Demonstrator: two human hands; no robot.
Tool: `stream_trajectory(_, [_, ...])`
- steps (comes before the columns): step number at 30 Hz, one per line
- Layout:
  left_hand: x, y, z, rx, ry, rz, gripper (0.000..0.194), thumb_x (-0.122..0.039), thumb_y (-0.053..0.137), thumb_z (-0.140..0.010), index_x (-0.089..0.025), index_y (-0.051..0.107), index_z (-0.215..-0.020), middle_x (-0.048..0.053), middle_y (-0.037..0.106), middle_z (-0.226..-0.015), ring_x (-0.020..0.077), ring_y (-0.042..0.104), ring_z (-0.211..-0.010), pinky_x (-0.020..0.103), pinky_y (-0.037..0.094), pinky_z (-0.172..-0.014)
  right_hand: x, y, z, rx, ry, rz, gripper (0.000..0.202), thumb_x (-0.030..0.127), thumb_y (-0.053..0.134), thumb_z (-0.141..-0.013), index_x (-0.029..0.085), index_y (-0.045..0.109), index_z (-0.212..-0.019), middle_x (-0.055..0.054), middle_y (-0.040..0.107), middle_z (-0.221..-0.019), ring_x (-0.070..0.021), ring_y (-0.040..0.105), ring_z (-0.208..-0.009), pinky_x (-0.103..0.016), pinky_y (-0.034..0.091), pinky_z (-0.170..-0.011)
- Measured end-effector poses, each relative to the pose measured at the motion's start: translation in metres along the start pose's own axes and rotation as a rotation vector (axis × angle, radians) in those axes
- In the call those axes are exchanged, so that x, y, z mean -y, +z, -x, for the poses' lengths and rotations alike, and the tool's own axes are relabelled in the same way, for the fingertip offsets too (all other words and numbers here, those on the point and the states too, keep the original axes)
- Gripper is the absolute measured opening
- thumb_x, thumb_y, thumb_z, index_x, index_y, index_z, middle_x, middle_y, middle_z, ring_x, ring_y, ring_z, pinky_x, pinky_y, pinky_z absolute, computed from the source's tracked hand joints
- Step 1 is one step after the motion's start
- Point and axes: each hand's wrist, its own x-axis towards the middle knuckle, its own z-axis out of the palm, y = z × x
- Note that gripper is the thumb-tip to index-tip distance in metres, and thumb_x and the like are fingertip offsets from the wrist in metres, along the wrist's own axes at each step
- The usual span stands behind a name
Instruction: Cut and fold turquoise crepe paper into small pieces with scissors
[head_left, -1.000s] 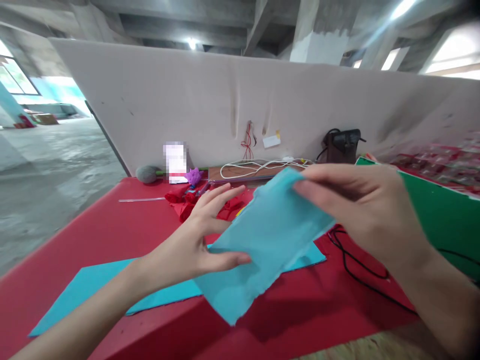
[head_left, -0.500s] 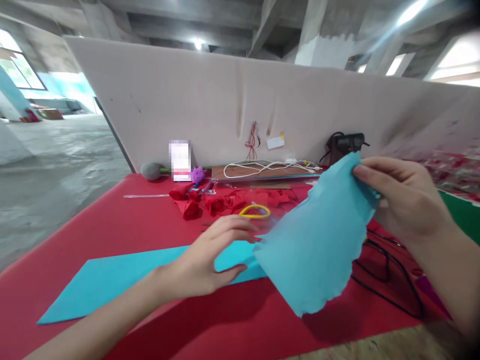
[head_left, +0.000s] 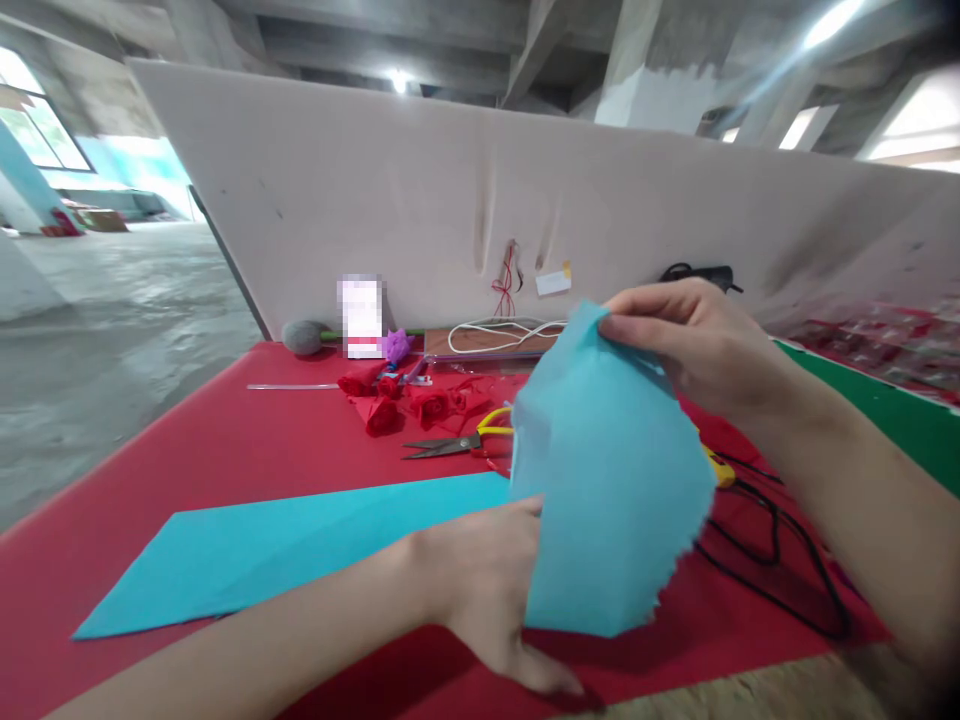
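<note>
My right hand pinches the upper edge of a light blue sheet of thin paper, which hangs down with a ragged lower right edge. My left hand is at the sheet's left edge, thumb stretched out below and apart; its fingertips are partly hidden behind the sheet. Whether they touch it I cannot tell. On the red tabletop, a longer folded strip of blue paper lies beyond my left forearm. Scissors with yellow handles lie behind the hanging sheet, which partly covers them.
Red paper flowers and a purple flower lie toward the back, near a grey round-headed object. A white cable rests on a brown board. A black cable loops at the right. A pale partition rises behind.
My right hand has moved left with the blue sheet. My left hand has moved right and down, its fingers passing behind the sheet's edge. More of the scissors now shows.
</note>
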Motion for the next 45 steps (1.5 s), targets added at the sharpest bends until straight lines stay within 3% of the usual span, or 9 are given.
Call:
stream_trajectory(5, [-0.005,-0.005,0.015,0.015,-0.145,-0.04,0.058,-0.039,0.055,-0.073,-0.02,0.042,-0.126,0.005,0.048,-0.129,0.0254,0.043,-0.118,0.037,0.023,-0.108,-0.001,-0.013,-0.012,-0.08,-0.086,0.064,0.014,0.031,0.062,-0.072,0.018,0.067,-0.069,0.005,0.053,-0.055,-0.003,0.043,-0.047,-0.018,0.029,-0.044])
stream_trajectory(11, [-0.017,-0.018,0.025,0.074,-0.222,-0.208,0.036,-0.006,0.044,-0.076,-0.018,0.057,-0.108,0.01,0.063,-0.107,0.0245,0.054,-0.105,0.039,0.029,-0.103,-0.025,-0.026,-0.016,-0.13,-0.067,0.126,0.017,0.033,0.062,-0.072,0.017,0.067,-0.073,0.004,0.056,-0.059,-0.0035,0.042,-0.05,-0.02,0.032,-0.05])
stream_trajectory(18, [-0.034,-0.049,0.03,0.01,-0.414,0.378,0.018,-0.016,0.048,-0.081,-0.019,0.065,-0.087,0.002,0.069,-0.086,0.0142,0.062,-0.078,0.022,0.049,-0.076,-0.065,-0.012,-0.023,-0.111,0.203,0.119,0.02,0.037,0.066,-0.063,0.017,0.068,-0.066,0.001,0.061,-0.06,-0.0074,0.048,-0.053,-0.02,0.036,-0.051])
stream_trajectory(24, [-0.025,-0.057,0.046,-0.279,-0.591,0.696,0.014,-0.029,0.057,-0.075,-0.017,0.065,-0.072,0.001,0.065,-0.064,0.0146,0.061,-0.058,0.024,0.05,-0.057,-0.089,0.009,-0.023,-0.065,0.378,0.073,0.018,0.033,0.065,-0.062,0.015,0.067,-0.062,0.0,0.058,-0.054,-0.0071,0.045,-0.047,-0.019,0.032,-0.044])
stream_trajectory(30, [-0.032,-0.061,0.046,-0.179,-0.54,0.656,0.012,-0.024,0.06,-0.073,-0.017,0.067,-0.069,0.004,0.067,-0.068,0.0161,0.061,-0.066,0.029,0.05,-0.069,-0.113,0.011,-0.027,-0.072,0.475,0.013,0.017,0.03,0.069,-0.056,0.015,0.065,-0.054,0.001,0.052,-0.044,-0.0065,0.039,-0.038,-0.019,0.03,-0.037])
stream_trajectory(34, [-0.033,-0.056,0.052,-0.219,-0.631,0.582,0.005,-0.022,0.066,-0.068,-0.017,0.065,-0.067,0.001,0.066,-0.067,0.0146,0.061,-0.064,0.026,0.05,-0.067,-0.116,0.007,-0.031,-0.125,0.473,-0.068,0.018,0.031,0.071,-0.055,0.014,0.063,-0.055,0.002,0.05,-0.042,-0.0063,0.038,-0.037,-0.019,0.028,-0.034])
stream_trajectory(37, [-0.022,-0.051,0.062,-0.483,-0.713,0.536,0.02,-0.021,0.071,-0.063,-0.021,0.061,-0.081,-0.002,0.065,-0.073,0.0142,0.061,-0.069,0.024,0.05,-0.064,-0.106,0.003,-0.03,-0.265,0.433,-0.162,0.02,0.032,0.07,-0.055,0.015,0.062,-0.06,0.005,0.045,-0.042,-0.0047,0.035,-0.036,-0.018,0.023,-0.032])
stream_trajectory(42, [0.006,-0.041,0.083,-1.218,-0.822,0.344,0.04,-0.03,0.062,-0.072,-0.028,0.047,-0.109,0.0,0.057,-0.104,0.0156,0.053,-0.099,0.023,0.047,-0.08,-0.088,0.008,-0.013,-0.521,0.378,-0.326,0.026,0.032,0.071,-0.055,0.017,0.05,-0.057,0.009,0.035,-0.044,-0.0017,0.027,-0.035,-0.017,0.019,-0.032])
stream_trajectory(45, [0.014,-0.031,0.094,-1.318,-0.923,0.361,0.033,-0.034,0.051,-0.078,-0.029,0.047,-0.111,0.0,0.046,-0.124,0.0178,0.041,-0.117,0.029,0.038,-0.095,-0.089,0.021,0.003,-0.595,0.405,-0.381,0.028,0.034,0.069,-0.058,0.018,0.045,-0.056,0.008,0.037,-0.046,-0.0022,0.03,-0.036,-0.017,0.022,-0.031])
